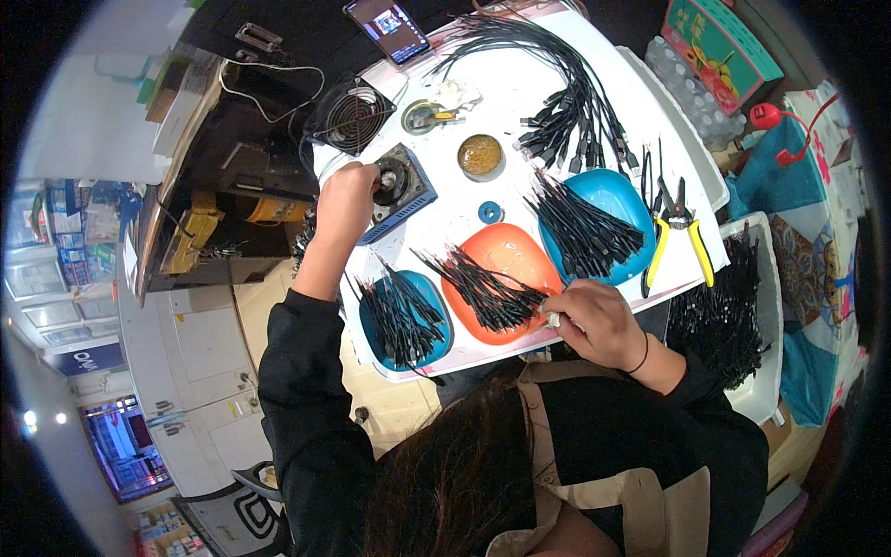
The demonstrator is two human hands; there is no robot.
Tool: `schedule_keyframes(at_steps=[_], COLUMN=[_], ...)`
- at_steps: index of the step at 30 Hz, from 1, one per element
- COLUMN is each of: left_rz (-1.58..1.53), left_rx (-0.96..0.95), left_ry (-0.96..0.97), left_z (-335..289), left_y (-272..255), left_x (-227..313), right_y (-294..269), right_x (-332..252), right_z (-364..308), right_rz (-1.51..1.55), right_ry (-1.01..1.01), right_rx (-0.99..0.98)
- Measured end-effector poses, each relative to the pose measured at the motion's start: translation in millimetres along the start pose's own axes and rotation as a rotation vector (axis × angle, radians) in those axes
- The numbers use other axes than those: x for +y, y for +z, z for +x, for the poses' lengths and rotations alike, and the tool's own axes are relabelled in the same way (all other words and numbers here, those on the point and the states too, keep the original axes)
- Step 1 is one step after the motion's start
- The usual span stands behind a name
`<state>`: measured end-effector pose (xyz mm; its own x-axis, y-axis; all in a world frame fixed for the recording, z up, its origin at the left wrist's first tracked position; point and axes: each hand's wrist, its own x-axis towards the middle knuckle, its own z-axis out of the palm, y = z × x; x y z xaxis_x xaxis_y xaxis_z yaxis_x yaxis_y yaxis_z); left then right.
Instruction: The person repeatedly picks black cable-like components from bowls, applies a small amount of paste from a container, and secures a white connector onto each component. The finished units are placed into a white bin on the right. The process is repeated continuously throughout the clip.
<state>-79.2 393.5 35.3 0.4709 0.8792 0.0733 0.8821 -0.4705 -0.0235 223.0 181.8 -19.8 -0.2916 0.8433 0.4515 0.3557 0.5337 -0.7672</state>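
Observation:
My left hand (346, 202) is closed in a pinch over a blue-sided box with a round dark well (397, 182), which looks like a solder pot. Whatever sits between those fingertips is too small to make out. At the front edge of the orange tray (497, 239), my right hand (601, 325) pinches a small pale piece (554, 319). Short black cables (492, 292) lie in that tray beside it. More black cables (401, 320) fill the small blue tray (444, 339) on the left, and a bundle of cables (585, 227) rests in the larger blue tray (631, 209).
Yellow-handled wire strippers (677, 241) lie at the table's right. A round tin of amber stuff (480, 156), a blue ring (491, 213), a fan (356, 119) and a phone (388, 30) stand farther back. Long cables (575, 111) spread behind; a white bin (756, 395) holds more.

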Motion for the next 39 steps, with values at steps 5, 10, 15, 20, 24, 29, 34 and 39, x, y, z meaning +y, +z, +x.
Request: schedule_keyframes(at_steps=[5, 10, 15, 20, 24, 29, 34, 39], left_rz=[0.015, 0.031, -0.277, -1.266, -1.872, -2.111, -1.990, -1.830], left_rx=[-0.001, 0.031, 0.170, 0.263, 0.207, 0.145, 0.003, -0.316], left_ry=[-0.002, 0.001, -0.109, -0.415, -0.355, -0.183, -0.030, 0.022], left_z=[0.6, -0.6, -11.5, -65.5, -116.0, -137.7, -131.8, -133.9], left_y=[1.7, 3.2, -14.7, -57.8, -81.5, -87.0, -83.9, -59.5], left_x=[1.3, 2.9, 13.8, 54.9, 114.1, 216.2, 280.4, 279.2], right_y=[-0.5, -1.6, -4.9, -6.9, 3.8, 19.6, -39.2, -156.0], right_x=[0.8, -1.9, -11.6, -26.7, -49.8, -79.9, -99.1, -121.0], right_z=[0.1, 0.2, -1.9, 5.1, 10.2, -7.9, -68.5, -150.4], right_rz=[0.008, -0.012, -0.012, 0.120, 0.425, 0.441, 0.719, 0.597], right_ry=[0.002, -0.006, 0.034, 0.026, 0.116, -0.036, 0.322, 0.172], right_rx=[-0.006, 0.014, 0.008, 0.024, -0.033, -0.169, 0.018, 0.665])
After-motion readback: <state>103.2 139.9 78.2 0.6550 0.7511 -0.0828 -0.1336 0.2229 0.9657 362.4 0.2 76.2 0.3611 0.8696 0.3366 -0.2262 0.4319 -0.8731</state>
